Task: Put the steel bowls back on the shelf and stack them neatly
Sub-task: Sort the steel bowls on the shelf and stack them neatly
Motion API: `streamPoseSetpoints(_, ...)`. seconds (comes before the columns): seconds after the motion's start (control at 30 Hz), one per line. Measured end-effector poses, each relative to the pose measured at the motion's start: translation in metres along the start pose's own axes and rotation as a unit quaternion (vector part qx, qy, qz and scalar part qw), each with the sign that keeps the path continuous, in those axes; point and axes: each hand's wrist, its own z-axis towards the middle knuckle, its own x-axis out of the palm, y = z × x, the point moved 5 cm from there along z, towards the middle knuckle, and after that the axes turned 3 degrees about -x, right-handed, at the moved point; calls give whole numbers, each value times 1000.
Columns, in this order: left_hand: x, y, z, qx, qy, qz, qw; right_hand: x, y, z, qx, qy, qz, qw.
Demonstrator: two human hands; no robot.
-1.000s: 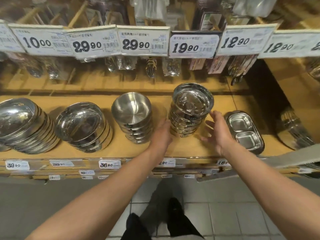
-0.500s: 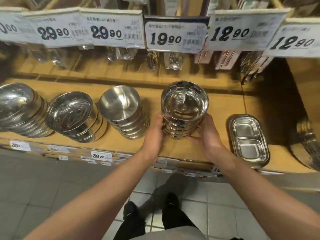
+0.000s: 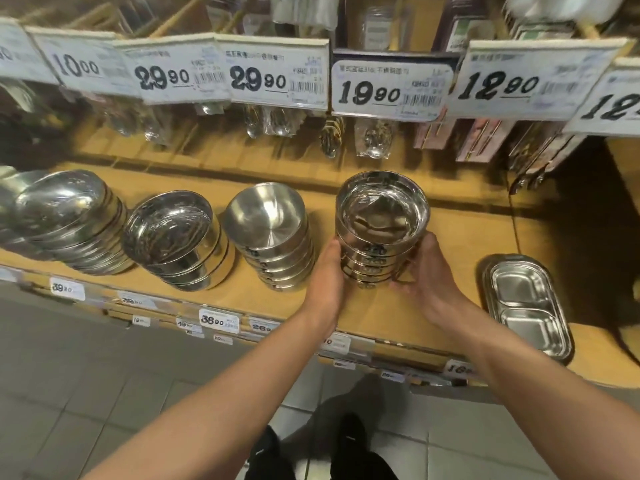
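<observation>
A stack of steel bowls stands on the wooden shelf, right of centre, below the price card reading 19.90. The stack sits upright, its rims roughly in line, the top bowl facing up and reflecting the surroundings.

Left hand: placed against the left side of the stack, fingers curled round the lower bowls and in contact with them. Right hand: placed against the right side of the stack, thumb up along the bowls, fingers wrapped round the far lower edge. Both hands grip the stack between them. Whether the stack's base rests fully on the shelf or is slightly raised cannot be told.

To the left, just beside the held stack but apart from it, stands a second stack of matte bowls, leaning slightly leftward. Further left is a third stack of polished bowls, tilted more strongly, and at the far left a fourth stack, also tilted.

To the right of the held stack, near the shelf's front edge, lies a divided steel tray with two compartments, well apart from the hands.

Packaged cutlery hangs behind the bowls under the row of price cards. Small price labels line the shelf's front edge. Below is a tiled floor, with the person's dark shoes visible.
</observation>
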Motion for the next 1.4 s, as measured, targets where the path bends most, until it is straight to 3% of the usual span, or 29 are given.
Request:
streamPoseSetpoints(0.2,4,-6,21,5,-43,-37,998,5,11,22,-17,45,6,999)
streamPoseSetpoints(0.6,6,-9,14,34,-59,-40,997,13,10,26,-22,32,0,999)
streamPoseSetpoints(0.8,-7,14,-6,-31,-58,-6,998,0,-8,18,21,18,-20,999)
streamPoseSetpoints(1.07,-86,33,-58,-96,-96,33,990,-4,-43,-19,76,1,-46,996)
streamPoseSetpoints(1.23,-157,14,-87,-95,-196,1,976,33,-69,-64,151,93,-94,980)
streamPoseSetpoints(1.4,-217,-14,-102,-61,-275,-49,958,96,-64,-92,145,177,-148,962)
